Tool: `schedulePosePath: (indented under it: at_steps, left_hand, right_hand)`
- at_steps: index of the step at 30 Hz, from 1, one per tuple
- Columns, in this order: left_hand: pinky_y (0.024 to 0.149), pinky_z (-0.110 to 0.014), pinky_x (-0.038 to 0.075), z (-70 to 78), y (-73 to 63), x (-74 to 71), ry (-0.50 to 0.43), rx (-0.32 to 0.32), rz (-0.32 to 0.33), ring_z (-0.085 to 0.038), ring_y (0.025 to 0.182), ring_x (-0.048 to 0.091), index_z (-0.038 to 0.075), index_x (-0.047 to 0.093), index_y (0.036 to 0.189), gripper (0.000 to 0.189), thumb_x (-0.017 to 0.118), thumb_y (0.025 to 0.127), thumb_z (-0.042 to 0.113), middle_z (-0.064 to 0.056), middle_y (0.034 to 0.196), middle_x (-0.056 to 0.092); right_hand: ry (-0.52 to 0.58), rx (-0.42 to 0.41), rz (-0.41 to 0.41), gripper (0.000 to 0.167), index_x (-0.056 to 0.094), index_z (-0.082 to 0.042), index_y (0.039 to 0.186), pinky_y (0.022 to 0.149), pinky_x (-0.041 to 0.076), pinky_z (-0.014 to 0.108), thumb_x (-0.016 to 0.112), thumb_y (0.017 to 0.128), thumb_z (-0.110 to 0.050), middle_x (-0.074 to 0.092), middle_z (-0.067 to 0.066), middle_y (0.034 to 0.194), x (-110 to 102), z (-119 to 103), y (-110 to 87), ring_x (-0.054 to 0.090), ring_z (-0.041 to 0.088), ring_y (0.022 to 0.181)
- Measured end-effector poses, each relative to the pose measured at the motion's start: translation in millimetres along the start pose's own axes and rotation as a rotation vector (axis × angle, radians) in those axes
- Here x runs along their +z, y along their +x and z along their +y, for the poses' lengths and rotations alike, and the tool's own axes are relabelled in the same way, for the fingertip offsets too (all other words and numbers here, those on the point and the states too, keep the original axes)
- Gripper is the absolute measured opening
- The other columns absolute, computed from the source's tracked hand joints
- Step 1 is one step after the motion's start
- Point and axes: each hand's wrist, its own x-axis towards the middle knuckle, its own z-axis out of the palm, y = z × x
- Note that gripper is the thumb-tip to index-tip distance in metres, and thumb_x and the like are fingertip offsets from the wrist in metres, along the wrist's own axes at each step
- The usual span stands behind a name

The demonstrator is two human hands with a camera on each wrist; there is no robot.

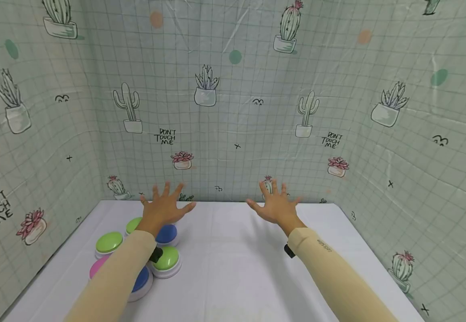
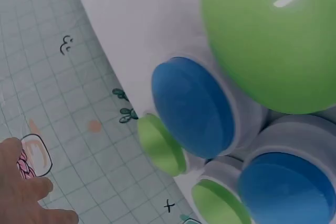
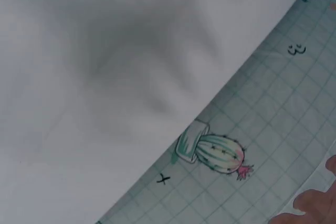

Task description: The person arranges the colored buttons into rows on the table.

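My left hand (image 1: 163,209) hovers with spread fingers above a cluster of round push buttons at the left of the table. Beneath and around that forearm are green buttons (image 1: 109,242), a blue button (image 1: 166,233) and a pink button (image 1: 97,267), all on white bases; the sleeve hides part of the group. The left wrist view shows a large green button (image 2: 273,40) close up, with a blue button (image 2: 193,107) beside it. My right hand (image 1: 276,208), fingers also spread, is held above the table's right half and holds nothing.
A white table (image 1: 224,268) spreads below both hands. Curtain-like walls (image 1: 233,120) printed with cacti and a grid rise behind it and on both sides. Small black devices sit at the wrists, and the right arm casts a shadow on the tabletop.
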Motion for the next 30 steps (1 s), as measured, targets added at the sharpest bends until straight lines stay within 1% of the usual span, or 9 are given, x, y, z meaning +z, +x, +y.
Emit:
schedulePosePath:
  at_steps: [2,6,13,15,18,22,25,27,30]
  left_hand:
    - [0.113,-0.087,0.002,-4.0,-5.0,1.9,0.010,0.001,-0.008,-0.060,0.154,0.000,0.023,0.018,0.170,0.094,0.041,0.098,0.079,-0.026,0.173,0.008]
    - [0.115,-0.084,0.005,-12.2,-15.4,8.4,0.015,0.015,-0.021,-0.059,0.154,0.005,0.018,0.020,0.169,0.097,0.042,0.097,0.079,-0.030,0.171,0.012]
    - [0.118,-0.080,0.015,-25.9,-39.0,20.2,0.020,0.058,0.015,-0.058,0.150,0.027,0.002,0.034,0.163,0.099,0.051,0.097,0.074,-0.034,0.165,0.028]
    - [0.118,-0.079,0.019,-29.6,-48.1,22.3,0.018,0.069,0.029,-0.058,0.147,0.032,-0.003,0.039,0.159,0.098,0.054,0.097,0.072,-0.035,0.161,0.034]
    - [0.116,-0.075,0.030,-33.6,-62.1,24.9,0.023,0.084,0.047,-0.058,0.142,0.040,-0.008,0.045,0.153,0.097,0.060,0.096,0.069,-0.037,0.155,0.042]
    - [0.109,-0.073,0.042,-31.0,-78.2,26.2,0.010,0.084,0.061,-0.057,0.136,0.047,-0.015,0.050,0.145,0.097,0.069,0.093,0.065,-0.039,0.149,0.047]
    - [0.105,-0.072,0.046,-28.5,-88.3,28.0,-0.003,0.100,0.075,-0.057,0.133,0.050,-0.018,0.054,0.139,0.094,0.074,0.091,0.061,-0.040,0.144,0.050]
    - [0.105,-0.070,0.047,-28.7,-94.5,30.7,-0.005,0.117,0.086,-0.056,0.131,0.052,-0.018,0.057,0.136,0.090,0.077,0.090,0.057,-0.040,0.140,0.054]
    - [0.105,-0.068,0.048,-30.5,-103.7,35.6,0.002,0.118,0.087,-0.055,0.127,0.055,-0.017,0.060,0.132,0.086,0.080,0.088,0.055,-0.037,0.134,0.058]
  right_hand:
    - [0.015,-0.017,-0.008,0.092,0.017,-0.028,0.170,0.109,0.005,0.090,0.035,0.097,-0.082,0.002,0.017,0.176,6,-9,-1.2,0.000,0.048,0.159]
    - [0.034,-0.062,-0.015,0.092,0.018,-0.027,0.170,0.117,0.007,0.083,0.036,0.098,-0.081,0.003,0.016,0.176,21,-29,-3.6,0.001,0.044,0.160]
    - [0.046,-0.174,-0.013,0.093,0.024,-0.021,0.169,0.125,0.020,0.068,0.040,0.098,-0.079,0.013,0.017,0.175,48,-71,-14.5,0.012,0.042,0.160]
    - [0.057,-0.208,-0.010,0.093,0.027,-0.018,0.168,0.124,0.024,0.065,0.041,0.098,-0.078,0.016,0.018,0.174,57,-83,-18.1,0.016,0.042,0.159]
    - [0.094,-0.246,-0.021,0.093,0.029,-0.015,0.167,0.122,0.032,0.064,0.043,0.098,-0.076,0.018,0.018,0.173,69,-98,-25.1,0.020,0.042,0.158]
    - [0.206,-0.282,-0.062,0.096,0.030,-0.009,0.166,0.119,0.038,0.062,0.050,0.097,-0.073,0.020,0.018,0.173,81,-114,-33.1,0.022,0.040,0.158]
    - [0.275,-0.301,-0.083,0.097,0.032,-0.005,0.164,0.120,0.039,0.059,0.054,0.097,-0.071,0.024,0.018,0.172,90,-124,-38.7,0.026,0.037,0.157]
    - [0.284,-0.313,-0.088,0.097,0.035,-0.004,0.163,0.118,0.041,0.057,0.056,0.097,-0.071,0.028,0.019,0.170,97,-132,-41.9,0.032,0.037,0.155]
    - [0.277,-0.339,-0.089,0.096,0.039,0.000,0.160,0.116,0.045,0.054,0.059,0.096,-0.070,0.036,0.021,0.166,105,-144,-46.3,0.043,0.039,0.149]
